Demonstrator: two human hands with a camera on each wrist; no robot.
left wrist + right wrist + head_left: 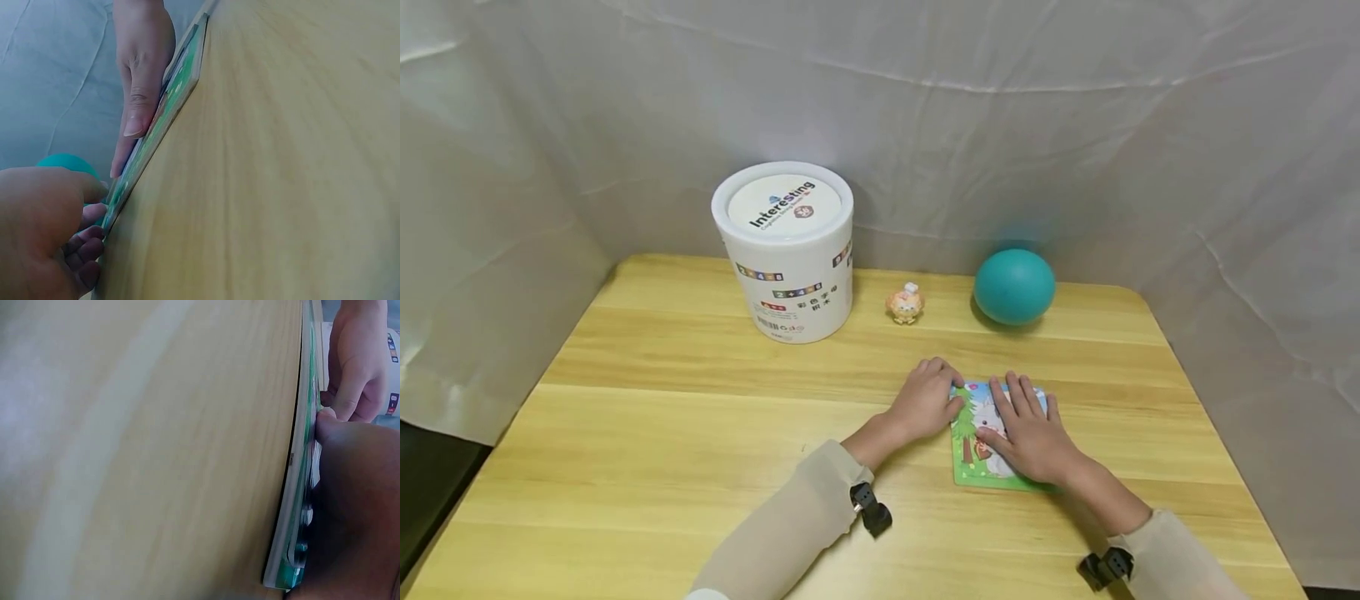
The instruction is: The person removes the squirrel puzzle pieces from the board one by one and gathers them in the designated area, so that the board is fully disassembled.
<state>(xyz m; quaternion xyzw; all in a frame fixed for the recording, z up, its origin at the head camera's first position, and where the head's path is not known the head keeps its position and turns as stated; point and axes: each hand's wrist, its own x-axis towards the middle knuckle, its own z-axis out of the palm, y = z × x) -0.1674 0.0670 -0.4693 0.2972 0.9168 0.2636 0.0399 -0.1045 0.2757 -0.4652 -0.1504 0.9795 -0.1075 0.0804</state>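
Observation:
A flat picture puzzle board (973,417) with a grey cartoon animal, a tree and grass lies on the wooden table. My left hand (923,402) holds its upper left edge, fingers curled and thumb at the rim; the curled fingers (84,250) show close up in the left wrist view. Spread flat over the right half of the picture, my right hand (1037,442) rests on the board with straight fingers and covers much of the animal. From the right wrist, the board's side edge (290,481) shows low on the tabletop.
A white lidded bucket (797,292) printed with letters and sums stands at the back left. Right of it are a small chick figurine (906,305) with a white hat and a teal ball (1015,287). Grey cloth (1037,125) hangs behind and along both sides of the table.

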